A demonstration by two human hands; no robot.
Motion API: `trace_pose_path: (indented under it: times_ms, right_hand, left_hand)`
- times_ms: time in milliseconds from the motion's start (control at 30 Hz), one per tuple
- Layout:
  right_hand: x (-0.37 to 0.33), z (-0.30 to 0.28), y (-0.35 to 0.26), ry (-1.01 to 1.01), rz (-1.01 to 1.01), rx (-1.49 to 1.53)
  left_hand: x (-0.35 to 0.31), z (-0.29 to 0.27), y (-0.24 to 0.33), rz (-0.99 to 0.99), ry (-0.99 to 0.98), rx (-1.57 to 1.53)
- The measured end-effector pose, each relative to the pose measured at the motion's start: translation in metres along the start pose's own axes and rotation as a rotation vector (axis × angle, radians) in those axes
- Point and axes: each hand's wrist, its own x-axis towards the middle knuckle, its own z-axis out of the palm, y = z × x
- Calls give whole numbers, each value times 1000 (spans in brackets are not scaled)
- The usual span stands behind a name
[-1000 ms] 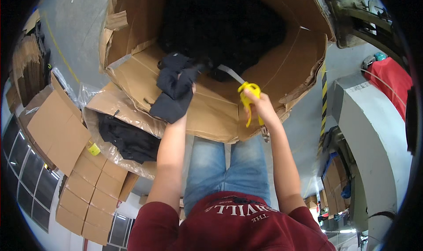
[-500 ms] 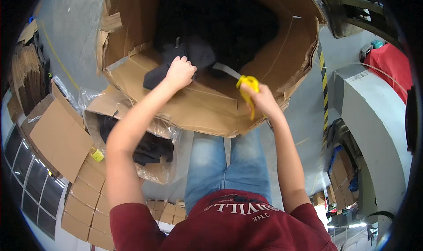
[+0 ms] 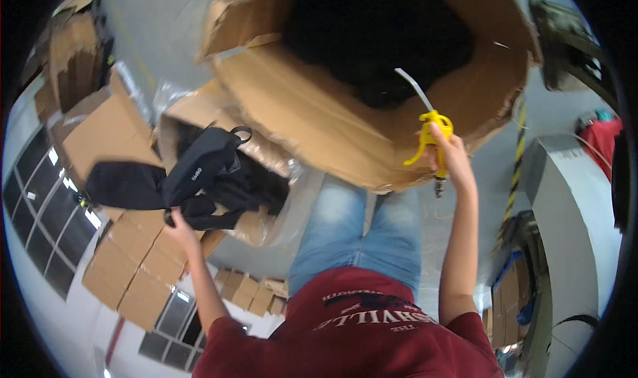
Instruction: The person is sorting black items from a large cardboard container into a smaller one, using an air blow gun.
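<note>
I see my left hand [image 3: 178,222] out to the left and low in the view, fingers curled shut around the bottom edge of a black garment [image 3: 193,172] that hangs spread above it. The garment has a loop or strap at its upper end and a small pale mark on its front (too small for me to make out). It is lifted in front of a smaller open carton [image 3: 199,122] lined with clear plastic, where more dark clothing [image 3: 256,182] lies bunched just to the right of the piece I hold; the two look to be touching, though I cannot tell for certain.

My right hand [image 3: 446,153] is raised on the right side, closed around the handle of a yellow air blow gun [image 3: 432,142]. Its thin pale nozzle [image 3: 413,89] slants up and to the left, over the rim of a large cardboard box [image 3: 319,122] whose inside is filled with a dark heap. The gun sits just at the box's near wall, well apart from the garment in my left hand.

Flattened cardboard sheets [image 3: 126,265] lie on the floor at the left. Below the box I see blue jeans [image 3: 359,235] and a dark red shirt [image 3: 359,338]. At the right edge stands a grey machine [image 3: 571,198] with a yellow and black striped edge [image 3: 515,159]
</note>
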Motion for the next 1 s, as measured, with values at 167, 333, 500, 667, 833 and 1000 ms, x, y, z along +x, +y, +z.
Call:
trace_pose_path:
  times_ms: [167, 333, 500, 667, 833, 1000]
  right_hand:
    - [19, 27, 0, -63, -22, 12]
    - [17, 21, 2, 43, 21, 0]
    - [17, 20, 3, 80, 53, 40]
    - [28, 27, 13, 78, 230, 74]
    - [37, 29, 23, 115, 167, 465]
    - [58, 55, 48, 166, 219, 816]
  left_hand:
    - [11, -33, -158, -490, -364, 272]
    - [-4, 54, -117, -1193, -451, 366]
    - [-3, 72, -124, -441, -217, 886]
    - [-23, 181, 65, 86, -491, -237]
    - [-69, 400, 139, -323, -1096, -565]
    - [-119, 565, 93, 807, -1048, 701]
